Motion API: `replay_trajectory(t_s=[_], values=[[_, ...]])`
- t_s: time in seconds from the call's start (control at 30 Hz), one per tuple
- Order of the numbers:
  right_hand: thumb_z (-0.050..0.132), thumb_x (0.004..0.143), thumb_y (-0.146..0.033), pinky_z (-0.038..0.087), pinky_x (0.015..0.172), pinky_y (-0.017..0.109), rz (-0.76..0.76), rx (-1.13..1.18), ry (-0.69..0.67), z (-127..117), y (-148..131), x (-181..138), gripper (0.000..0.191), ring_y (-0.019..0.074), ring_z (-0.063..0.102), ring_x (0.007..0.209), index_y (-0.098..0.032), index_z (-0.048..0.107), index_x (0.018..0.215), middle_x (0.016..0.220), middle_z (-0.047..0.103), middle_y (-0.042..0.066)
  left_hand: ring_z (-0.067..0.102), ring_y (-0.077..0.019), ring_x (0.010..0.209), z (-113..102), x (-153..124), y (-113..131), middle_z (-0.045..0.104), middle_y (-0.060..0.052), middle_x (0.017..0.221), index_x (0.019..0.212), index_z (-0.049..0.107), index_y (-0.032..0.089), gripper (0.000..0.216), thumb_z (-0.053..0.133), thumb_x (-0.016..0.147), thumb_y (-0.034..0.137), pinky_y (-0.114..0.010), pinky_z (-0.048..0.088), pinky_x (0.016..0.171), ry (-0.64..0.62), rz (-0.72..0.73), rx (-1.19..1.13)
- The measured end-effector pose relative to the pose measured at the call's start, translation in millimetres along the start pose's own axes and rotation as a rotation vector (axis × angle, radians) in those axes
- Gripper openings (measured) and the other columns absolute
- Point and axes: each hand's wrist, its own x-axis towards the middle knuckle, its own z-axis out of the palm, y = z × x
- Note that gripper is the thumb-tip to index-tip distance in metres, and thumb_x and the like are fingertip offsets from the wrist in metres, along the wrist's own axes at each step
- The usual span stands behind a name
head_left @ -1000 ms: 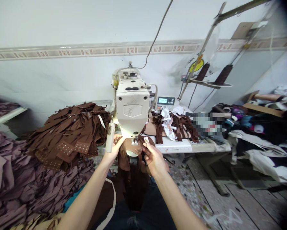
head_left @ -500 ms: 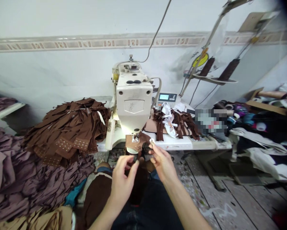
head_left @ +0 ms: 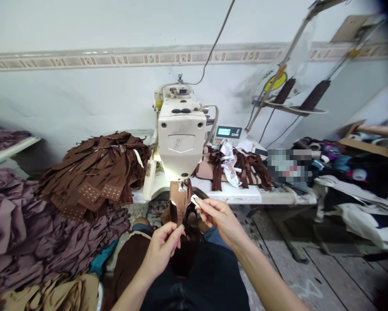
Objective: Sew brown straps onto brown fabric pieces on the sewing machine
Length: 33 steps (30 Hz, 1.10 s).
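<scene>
A cream sewing machine [head_left: 181, 138] stands on the table straight ahead. A brown fabric piece [head_left: 178, 201] hangs down from under its needle. My left hand [head_left: 163, 248] is closed in a pinch on the lower end of that brown piece, just below the table edge. My right hand [head_left: 220, 218] is closed too, pinching a small white tag [head_left: 194, 200] beside the fabric, to the right of the presser foot. Both hands are over my lap, close together.
A heap of brown pieces [head_left: 97, 172] lies left of the machine, with mauve cloth [head_left: 25, 233] piled lower left. More brown strips and white tape [head_left: 236, 166] sit right of the machine by a control panel [head_left: 228, 131]. Thread cones [head_left: 313, 95] and clutter fill the right.
My left hand left the machine bed, dropped toward my lap and now pinches the hanging brown piece. My right hand stayed by the needle with the white tag.
</scene>
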Motion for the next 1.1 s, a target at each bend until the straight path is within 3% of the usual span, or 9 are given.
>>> replay_trajectory(t_s=[0.2, 0.33, 0.43, 0.53, 0.7, 0.87, 1.0, 1.1], values=[[0.086, 0.079, -0.066, 0.025, 0.044, 0.022, -0.044, -0.056, -0.001, 16.2, 16.2, -1.2, 0.049, 0.0092, 0.043, 0.046, -0.018, 0.078, 0.071, 0.055, 0.06, -0.001, 0.058, -0.0169, 0.069, -10.4, 7.7, 14.3, 0.062, -0.002, 0.073, 0.072, 0.069, 0.02, 0.046, 0.066, 0.099, 0.057, -0.027, 0.045, 0.066, 0.124, 0.198, 0.248], [0.085, 0.08, -0.065, 0.026, 0.045, 0.023, -0.068, -0.066, 0.047, 19.4, 19.3, 1.9, 0.048, 0.0096, 0.042, 0.046, -0.019, 0.079, 0.071, 0.053, 0.06, -0.001, 0.065, -0.0185, 0.069, -3.9, 11.1, 23.3, 0.067, 0.0, 0.078, 0.105, 0.074, 0.023, 0.022, 0.068, 0.1, 0.045, -0.027, 0.049, 0.065, 0.258, 0.271, 0.367], [0.085, 0.078, -0.068, 0.026, 0.046, 0.023, -0.077, -0.071, 0.048, 17.3, 19.4, 4.3, 0.051, 0.0096, 0.043, 0.046, -0.018, 0.078, 0.07, 0.053, 0.059, -0.001, 0.071, -0.0223, 0.09, -2.0, 13.8, 29.6, 0.073, -0.006, 0.104, 0.128, 0.069, 0.027, 0.03, 0.07, 0.099, 0.034, -0.031, 0.056, 0.078, 0.394, 0.508, 0.54], [0.085, 0.078, -0.07, 0.023, 0.044, 0.024, -0.069, -0.071, 0.021, 15.5, 20.2, 4.8, 0.053, 0.0093, 0.041, 0.045, -0.019, 0.076, 0.068, 0.052, 0.057, -0.002, 0.069, -0.0266, 0.107, -2.8, 22.4, 43.1, 0.071, -0.009, 0.115, 0.137, 0.066, 0.028, 0.036, 0.066, 0.101, 0.027, -0.037, 0.056, 0.092, 0.354, 0.685, 0.712], [0.084, 0.079, -0.071, 0.024, 0.045, 0.025, -0.092, -0.069, 0.062, 14.3, 22.2, 1.2, 0.053, 0.0101, 0.041, 0.045, -0.019, 0.076, 0.068, 0.053, 0.057, -0.002, 0.067, -0.0236, 0.091, -2.2, 38.5, 59.4, 0.069, -0.005, 0.097, 0.112, 0.071, 0.025, 0.014, 0.064, 0.101, 0.021, -0.034, 0.055, 0.082, 0.221, 0.643, 0.733], [0.085, 0.076, -0.072, 0.026, 0.045, 0.024, -0.101, -0.065, 0.08, 7.4, 18.8, -1.8, 0.055, 0.0102, 0.043, 0.046, -0.019, 0.077, 0.068, 0.053, 0.058, -0.001, 0.062, -0.0191, 0.073, -0.8, 42.8, 58.8, 0.065, -0.002, 0.092, 0.121, 0.07, 0.025, 0.027, 0.071, 0.094, 0.021, -0.03, 0.052, 0.07, 0.227, 0.546, 0.662], [0.087, 0.075, -0.07, 0.026, 0.046, 0.024, -0.096, -0.059, 0.084, 0.1, 16.0, -2.4, 0.054, 0.0098, 0.042, 0.046, -0.018, 0.076, 0.068, 0.053, 0.057, -0.001, 0.065, -0.0198, 0.078, 0.9, 38.5, 59.7, 0.067, -0.003, 0.091, 0.1, 0.072, 0.025, 0.007, 0.066, 0.099, 0.022, -0.03, 0.052, 0.073, 0.192, 0.59, 0.718], [0.086, 0.079, -0.068, 0.027, 0.047, 0.023, -0.098, -0.063, 0.061, -3.6, 16.2, -2.7, 0.052, 0.01, 0.044, 0.048, -0.018, 0.077, 0.07, 0.055, 0.058, -0.001, 0.067, -0.0229, 0.088, 4.2, 30.1, 52.6, 0.071, -0.006, 0.092, 0.096, 0.075, 0.025, 0.02, 0.058, 0.106, 0.023, -0.033, 0.051, 0.081, 0.232, 0.673, 0.804]])
